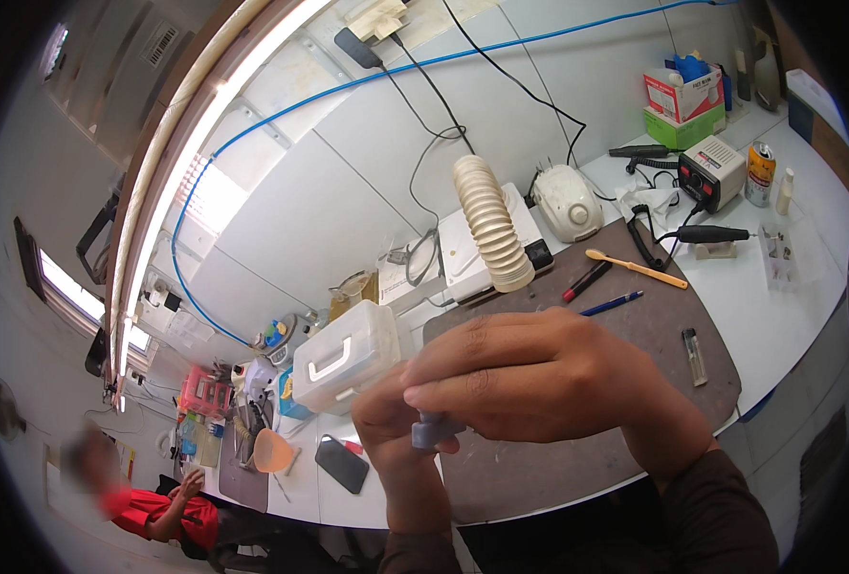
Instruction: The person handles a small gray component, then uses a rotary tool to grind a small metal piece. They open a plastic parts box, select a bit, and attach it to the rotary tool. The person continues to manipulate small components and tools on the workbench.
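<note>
My right hand arches over the middle of the view, its fingertips closed round a small grey-blue piece. My left hand is behind and below it, curled at the same piece, most of its fingers hidden. Beneath is a brown mat. On it lie a toothbrush, a red-and-black pen, a blue pen and a small clear tube. A clear plastic case with a white handle stands just beyond my hands.
A ribbed hose rises behind the mat. At right stand a control box, handpiece, can and white machine. A phone and orange cup lie left. A person in red works at the bench's far left.
</note>
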Demonstrator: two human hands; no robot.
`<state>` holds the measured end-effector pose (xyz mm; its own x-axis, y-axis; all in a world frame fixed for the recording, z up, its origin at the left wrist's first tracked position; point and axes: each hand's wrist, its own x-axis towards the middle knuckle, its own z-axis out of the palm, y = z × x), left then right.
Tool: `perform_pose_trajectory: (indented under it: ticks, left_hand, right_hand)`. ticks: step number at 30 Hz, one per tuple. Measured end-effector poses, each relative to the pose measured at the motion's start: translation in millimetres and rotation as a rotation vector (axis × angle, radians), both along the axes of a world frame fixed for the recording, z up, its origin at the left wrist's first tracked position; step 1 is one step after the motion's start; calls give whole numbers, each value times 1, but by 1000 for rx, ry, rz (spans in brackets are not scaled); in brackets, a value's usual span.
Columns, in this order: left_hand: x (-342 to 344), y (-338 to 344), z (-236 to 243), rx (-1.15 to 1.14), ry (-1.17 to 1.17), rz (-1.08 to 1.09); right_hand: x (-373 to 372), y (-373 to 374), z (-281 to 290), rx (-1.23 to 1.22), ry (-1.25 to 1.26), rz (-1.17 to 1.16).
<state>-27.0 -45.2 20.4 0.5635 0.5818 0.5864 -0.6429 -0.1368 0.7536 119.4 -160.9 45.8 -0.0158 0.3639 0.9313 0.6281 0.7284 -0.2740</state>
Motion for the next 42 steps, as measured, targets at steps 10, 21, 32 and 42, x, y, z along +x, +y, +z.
perform_pose_trajectory:
  ticks: [10, 21, 32, 42]
  left_hand:
    - [-21, 3, 17, 768, 84, 472]
    - [-23, 4, 20, 984, 153, 729]
    - [-24, 8, 18, 1027, 168, 802]
    - [-23, 7, 20, 1058, 159, 812]
  right_hand:
    - [7, 19, -6, 47, -35, -54]
    - [6, 6, 0, -275, 70, 33]
    - [-21, 21, -4, -301, 212, -137]
    - [-22, 21, -5, -318, 242, -131]
